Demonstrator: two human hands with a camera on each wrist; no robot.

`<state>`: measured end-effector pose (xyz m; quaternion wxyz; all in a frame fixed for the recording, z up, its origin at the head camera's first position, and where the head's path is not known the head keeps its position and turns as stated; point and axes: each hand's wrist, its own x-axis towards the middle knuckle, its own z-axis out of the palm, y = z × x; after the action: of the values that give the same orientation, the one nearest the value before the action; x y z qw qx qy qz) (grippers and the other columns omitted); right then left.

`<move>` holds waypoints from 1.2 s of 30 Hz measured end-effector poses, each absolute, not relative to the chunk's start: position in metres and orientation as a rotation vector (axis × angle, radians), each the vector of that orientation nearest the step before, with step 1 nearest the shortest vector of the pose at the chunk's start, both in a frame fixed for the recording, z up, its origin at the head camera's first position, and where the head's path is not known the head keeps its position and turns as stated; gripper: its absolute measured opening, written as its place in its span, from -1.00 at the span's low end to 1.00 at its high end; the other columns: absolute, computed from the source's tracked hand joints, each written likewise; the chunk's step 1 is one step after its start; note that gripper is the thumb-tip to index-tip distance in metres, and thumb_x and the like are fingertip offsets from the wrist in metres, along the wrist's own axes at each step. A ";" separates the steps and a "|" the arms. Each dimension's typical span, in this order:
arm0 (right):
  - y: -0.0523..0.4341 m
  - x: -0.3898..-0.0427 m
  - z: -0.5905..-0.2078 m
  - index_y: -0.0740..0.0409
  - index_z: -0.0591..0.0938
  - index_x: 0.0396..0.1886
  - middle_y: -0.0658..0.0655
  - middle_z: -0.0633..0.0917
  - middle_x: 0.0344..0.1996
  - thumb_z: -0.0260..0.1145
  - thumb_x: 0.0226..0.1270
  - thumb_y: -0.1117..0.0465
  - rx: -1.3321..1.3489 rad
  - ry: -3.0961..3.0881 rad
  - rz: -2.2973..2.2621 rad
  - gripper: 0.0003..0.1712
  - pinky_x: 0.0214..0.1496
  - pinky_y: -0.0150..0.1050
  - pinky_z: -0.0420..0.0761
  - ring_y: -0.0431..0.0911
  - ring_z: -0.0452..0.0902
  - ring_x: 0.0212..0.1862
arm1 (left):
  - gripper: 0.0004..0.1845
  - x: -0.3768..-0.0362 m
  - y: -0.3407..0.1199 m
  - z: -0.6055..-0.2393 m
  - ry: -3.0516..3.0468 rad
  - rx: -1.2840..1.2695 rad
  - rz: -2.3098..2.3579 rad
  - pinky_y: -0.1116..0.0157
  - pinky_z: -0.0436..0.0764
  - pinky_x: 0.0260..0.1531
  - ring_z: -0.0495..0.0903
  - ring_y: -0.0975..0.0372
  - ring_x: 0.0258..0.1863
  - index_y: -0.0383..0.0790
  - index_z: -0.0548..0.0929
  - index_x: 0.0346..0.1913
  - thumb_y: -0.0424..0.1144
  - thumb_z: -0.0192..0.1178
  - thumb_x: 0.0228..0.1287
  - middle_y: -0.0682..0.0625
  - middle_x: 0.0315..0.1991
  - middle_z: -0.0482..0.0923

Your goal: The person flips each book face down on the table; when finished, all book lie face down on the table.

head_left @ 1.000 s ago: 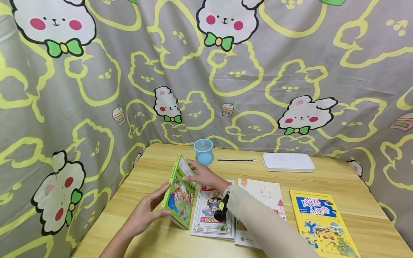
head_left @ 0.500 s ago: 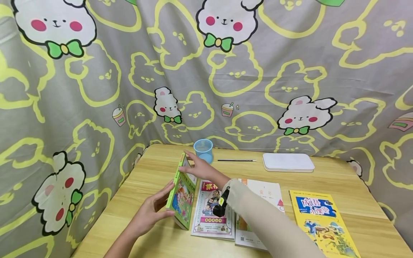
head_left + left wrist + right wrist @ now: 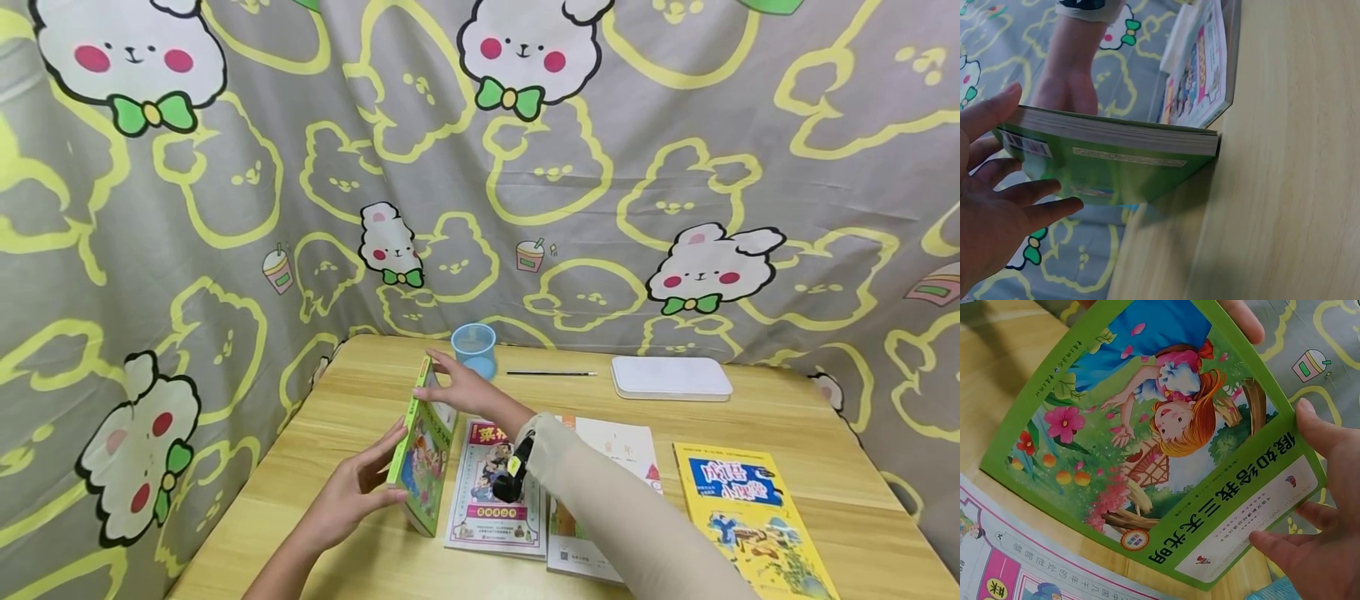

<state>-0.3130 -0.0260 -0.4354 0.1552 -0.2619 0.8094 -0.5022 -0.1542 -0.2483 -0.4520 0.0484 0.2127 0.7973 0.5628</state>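
- The left hand [image 3: 352,498] comes in from the near-left corner of the pale wooden table [image 3: 345,400]. Its fingers [image 3: 1035,194] are nearly straight and spread against the back cover of the green-bordered paperback picture book [image 3: 422,467], with the thumb hooked over its near edge.
- That book stands on its lower edge near the table's left side, tilted and propped between both hands. The glossy front cover, showing a red-haired girl among flowers [image 3: 1166,425], faces right.
- The right hand [image 3: 457,390], in a beige sleeve with a small black wrist device [image 3: 513,477], reaches across. Its fingers [image 3: 1329,506] curl over the book's top corner, thumb on the front.
- In my judgement the book could slip: slick laminated card on smooth wood, balanced on a thin edge. If either hand eases off, it may flop onto the flat pink-and-white magazine-like book [image 3: 495,492] just beside it.
- The right hand sits close to the translucent blue plastic cup [image 3: 474,350] behind it, so a careless swing of the fingers or the book's top could knock the light cup over.
- Further right lie a white softcover book [image 3: 615,450] partly under the sleeve, a thin dark pen [image 3: 551,372], a rounded flat white box [image 3: 670,377] and a yellow illustrated book [image 3: 742,517] at the near right.
- A grey cloth with cartoon rabbits [image 3: 525,167] hangs behind, soft and creased.
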 end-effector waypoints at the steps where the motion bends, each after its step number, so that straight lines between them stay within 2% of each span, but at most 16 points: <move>1: -0.027 -0.313 -0.435 -0.19 0.05 0.70 0.18 0.23 0.61 0.36 0.40 -0.23 -0.753 2.315 -1.443 0.03 0.53 0.24 0.26 0.16 0.14 0.59 | -0.13 -0.154 -0.249 -0.451 2.436 0.653 1.711 -0.18 0.32 0.36 0.07 -0.13 0.55 -0.15 0.22 0.62 -0.30 0.40 0.31 -0.14 0.67 -0.07; 6: -0.033 -0.311 -0.435 -0.19 0.05 0.70 0.17 0.22 0.61 0.37 0.41 -0.21 -0.764 2.291 -1.473 0.03 0.53 0.19 0.28 0.11 0.14 0.60 | -0.14 -0.151 -0.255 -0.447 2.457 0.670 1.683 -0.21 0.34 0.34 0.10 -0.20 0.54 -0.18 0.21 0.62 -0.33 0.38 0.32 -0.16 0.66 -0.08; 10: -0.038 -0.310 -0.436 -0.19 0.04 0.70 0.16 0.21 0.62 0.37 0.42 -0.18 -0.758 2.249 -1.512 0.02 0.53 0.17 0.31 0.09 0.12 0.61 | -0.14 -0.149 -0.260 -0.444 2.477 0.660 1.656 -0.17 0.36 0.34 0.09 -0.17 0.54 -0.16 0.22 0.62 -0.34 0.38 0.32 -0.16 0.66 -0.06; 20: -0.048 -0.308 -0.441 -0.18 0.01 0.71 0.14 0.16 0.64 0.40 0.42 -0.08 -0.767 2.128 -1.637 0.04 0.53 0.13 0.30 0.05 0.07 0.62 | -0.16 -0.148 -0.271 -0.438 2.512 0.744 1.572 -0.19 0.33 0.32 0.14 0.28 0.52 -0.16 0.26 0.60 -0.28 0.39 0.31 -0.16 0.65 -0.04; 25: -0.045 -0.309 -0.448 -0.23 0.00 0.70 0.12 0.11 0.65 0.43 0.40 -0.05 -0.756 2.048 -1.684 0.06 0.52 0.15 0.32 0.07 0.04 0.63 | -0.13 -0.148 -0.271 -0.437 2.565 0.742 1.482 -0.19 0.37 0.32 0.17 0.38 0.49 -0.16 0.30 0.58 -0.22 0.45 0.24 -0.10 0.65 0.02; 29: -0.039 -0.310 -0.452 -0.25 0.00 0.70 0.17 0.11 0.64 0.44 0.40 -0.05 -0.748 2.034 -1.686 0.07 0.52 0.16 0.33 0.11 0.01 0.63 | -0.12 -0.148 -0.265 -0.439 2.587 0.748 1.450 -0.18 0.40 0.32 0.18 0.35 0.50 -0.19 0.32 0.57 -0.22 0.47 0.21 -0.06 0.64 0.06; 36: -0.025 -0.313 -0.457 -0.29 0.04 0.69 0.23 0.11 0.63 0.43 0.42 0.02 -0.729 2.015 -1.693 0.02 0.53 0.15 0.31 0.16 0.01 0.63 | -0.01 -0.152 -0.249 -0.449 2.618 0.650 1.472 -0.17 0.41 0.36 0.22 0.05 0.54 0.04 0.24 0.62 -0.16 0.53 0.16 0.03 0.62 0.12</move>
<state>-0.3133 -0.0250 -0.4569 0.2038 -0.2612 0.7224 -0.6069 -0.1521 -0.2490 -0.4487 0.0344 0.2113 0.8514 0.4789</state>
